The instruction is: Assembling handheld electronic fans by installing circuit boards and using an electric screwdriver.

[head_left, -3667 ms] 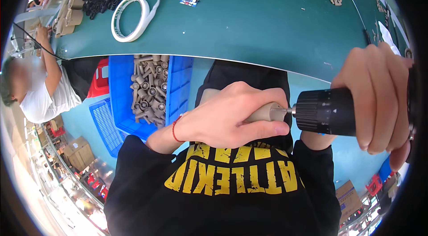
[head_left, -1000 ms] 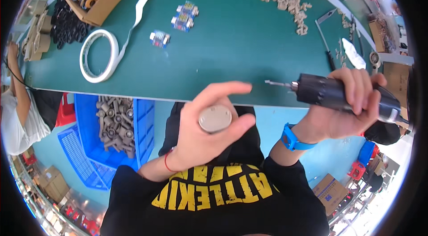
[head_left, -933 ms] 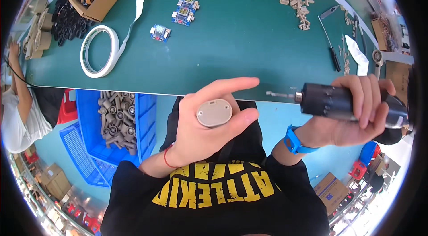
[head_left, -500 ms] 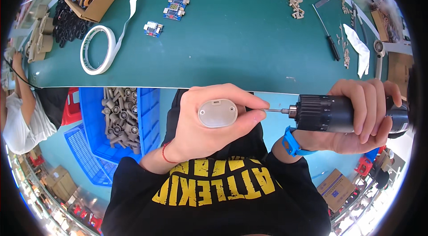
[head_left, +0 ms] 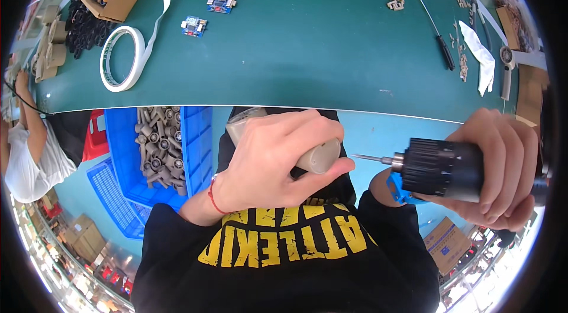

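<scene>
Left hand (head_left: 269, 156) grips beige casing (head_left: 322, 157), right hand (head_left: 504, 165) black driver (head_left: 444, 170); green tabletop (head_left: 313, 47), blue floor (head_left: 374, 132).

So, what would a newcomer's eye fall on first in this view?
Likely the black cylindrical power driver in the right grip, at right, its thin metal bit pointing toward the beige rounded plastic part held in the left grip, near centre. Next come the bold yellow lettering on the black shirt, lower middle, then the bright blue plastic bin of grey-brown plastic pieces, at left below the green tabletop's edge.
</scene>
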The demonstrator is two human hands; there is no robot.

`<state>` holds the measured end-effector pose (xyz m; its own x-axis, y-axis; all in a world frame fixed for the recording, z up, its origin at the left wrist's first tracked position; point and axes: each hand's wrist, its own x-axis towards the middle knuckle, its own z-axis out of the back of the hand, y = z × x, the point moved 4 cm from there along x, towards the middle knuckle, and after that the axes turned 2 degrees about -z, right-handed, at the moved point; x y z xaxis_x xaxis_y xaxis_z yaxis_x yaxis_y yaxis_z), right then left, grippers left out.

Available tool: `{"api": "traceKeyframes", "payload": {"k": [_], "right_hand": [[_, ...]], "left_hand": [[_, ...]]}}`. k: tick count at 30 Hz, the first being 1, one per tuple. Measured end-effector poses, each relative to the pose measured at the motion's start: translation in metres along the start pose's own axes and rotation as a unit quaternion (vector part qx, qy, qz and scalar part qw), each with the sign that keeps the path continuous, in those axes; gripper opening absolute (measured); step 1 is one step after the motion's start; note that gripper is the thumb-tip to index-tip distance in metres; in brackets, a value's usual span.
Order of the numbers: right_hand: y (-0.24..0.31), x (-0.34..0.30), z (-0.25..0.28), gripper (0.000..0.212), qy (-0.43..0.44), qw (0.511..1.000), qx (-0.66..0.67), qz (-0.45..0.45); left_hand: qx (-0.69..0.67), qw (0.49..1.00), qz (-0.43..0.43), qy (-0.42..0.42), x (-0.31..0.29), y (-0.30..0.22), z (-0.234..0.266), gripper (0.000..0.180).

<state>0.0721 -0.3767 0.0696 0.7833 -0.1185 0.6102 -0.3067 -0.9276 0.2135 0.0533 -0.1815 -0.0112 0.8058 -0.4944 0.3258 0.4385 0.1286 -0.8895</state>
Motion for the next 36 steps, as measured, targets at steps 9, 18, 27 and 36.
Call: {"api": "traceKeyframes", "payload": {"k": [9, 18, 27, 36], "right_hand": [[0.045, -0.019, 0.009, 0.031, -0.016, 0.979, -0.143, -0.144], [-0.006, -0.005, 0.014, 0.039, 0.117, 0.983, -0.070, -0.121], [-0.006, -0.004, 0.022, 0.043, 0.162, 0.975, -0.073, -0.133], [0.024, 0.001, 0.008, 0.033, 0.076, 0.987, -0.123, -0.074]], "left_hand": [[0.031, 0.999, -0.009, 0.041, 0.003, -0.006, 0.000, 0.032], [0.038, 0.997, -0.011, 0.059, 0.001, -0.007, -0.007, 0.031], [0.021, 0.998, 0.012, 0.051, 0.003, -0.003, -0.008, 0.032], [-0.293, 0.936, 0.192, 0.030, -0.011, 0.022, -0.003, 0.024]]}}
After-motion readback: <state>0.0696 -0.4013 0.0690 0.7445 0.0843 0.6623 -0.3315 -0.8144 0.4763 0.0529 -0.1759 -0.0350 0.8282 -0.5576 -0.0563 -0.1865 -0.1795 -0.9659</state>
